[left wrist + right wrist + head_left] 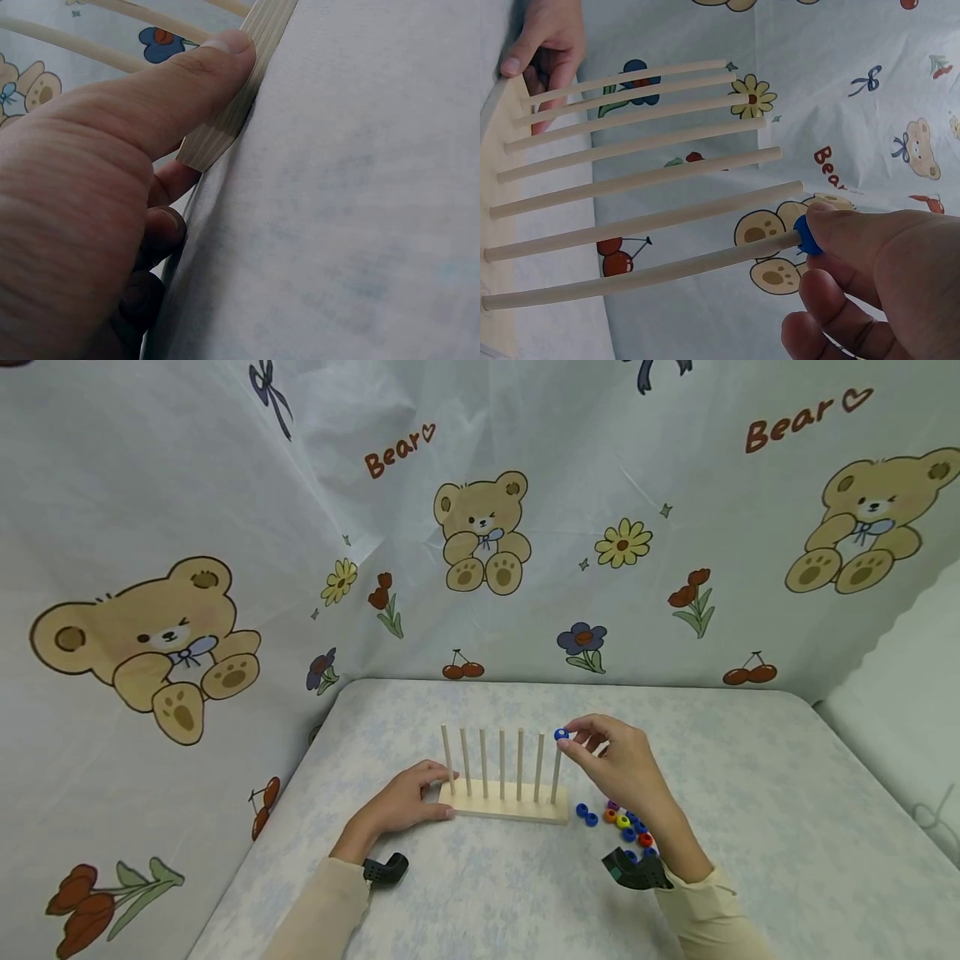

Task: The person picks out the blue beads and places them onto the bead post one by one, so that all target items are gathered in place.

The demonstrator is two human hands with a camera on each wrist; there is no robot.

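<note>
A wooden peg rack [501, 810] with several upright pegs stands on the table. My left hand [405, 797] grips the left end of its base, thumb in front and fingers behind; the left wrist view shows the thumb pressed on the base edge [251, 97]. At the top of the rightmost peg [652, 277], my right hand [618, 764] pinches a blue bead [806, 235] between thumb and index finger. The bead sits at the peg's tip; how far the peg enters it is hidden. No beads show on the other pegs.
Right of the rack lies a loose group of blue, orange, yellow, red and purple beads [623, 821], partly hidden under my right wrist. Two blue beads [587, 814] lie nearer the base. A bear-printed curtain [555, 635] hangs behind the pale table [465, 893].
</note>
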